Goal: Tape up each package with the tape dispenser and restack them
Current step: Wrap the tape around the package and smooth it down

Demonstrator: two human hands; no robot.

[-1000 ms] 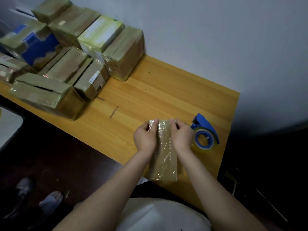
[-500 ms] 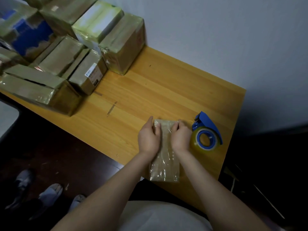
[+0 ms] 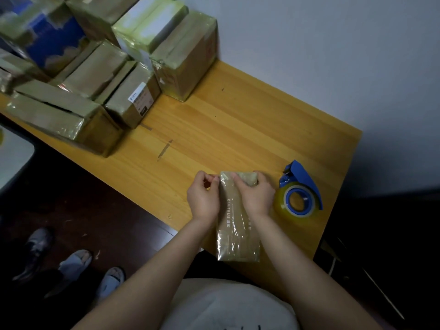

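A long, narrow brown package (image 3: 238,236) wrapped in clear tape lies on the wooden table (image 3: 238,120) at its near edge, pointing away from me. My left hand (image 3: 203,198) is at the package's far left corner, its thumb and fingers pinching the tape edge there. My right hand (image 3: 256,196) lies on the far end of the package with fingers curled over the top and right side. A blue tape dispenser (image 3: 300,190) with a yellowish roll stands on the table just right of my right hand.
Several taped cardboard boxes (image 3: 100,67) are stacked at the table's far left against the white wall. The table's right edge drops to a dark floor. Shoes and slippers (image 3: 73,265) lie on the floor at lower left.
My left hand slid off the top of the package to its left corner and now pinches there. My right hand shifted over the far end. The camera view moved closer.
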